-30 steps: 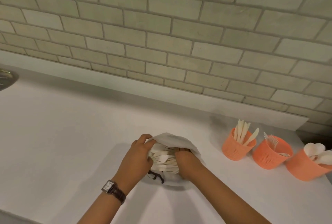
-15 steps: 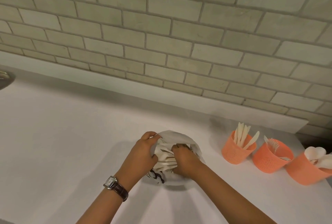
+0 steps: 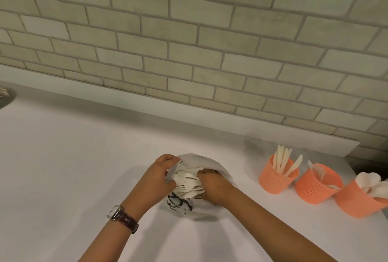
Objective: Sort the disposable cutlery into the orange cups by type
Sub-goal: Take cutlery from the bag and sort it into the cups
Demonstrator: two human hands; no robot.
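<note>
Sorting partly done: cups [image 3: 270, 182] hold knives [image 3: 282, 161], forks [image 3: 317, 170], spoons [image 3: 368, 178]. On the counter [image 3: 84, 167], left hand [image 3: 156, 179] pinches bag [image 3: 199, 159] rim; right hand [image 3: 212, 188] grips unsorted cutlery [image 3: 189, 184] inside

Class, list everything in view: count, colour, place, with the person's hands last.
orange cups: three, orange, row at counter's right
knives: several, cream, leftmost cup
forks: several, white, middle cup
spoons: several, white, rightmost cup
bag: one, white with black print, counter centre
loose cutlery: bundle, white, inside bag
counter: one, white, under everything
tiled wall: one, grey-green, behind counter
watch: one, brown strap, left wrist
left hand: one, holding bag's edge
right hand: one, gripping loose cutlery
</note>
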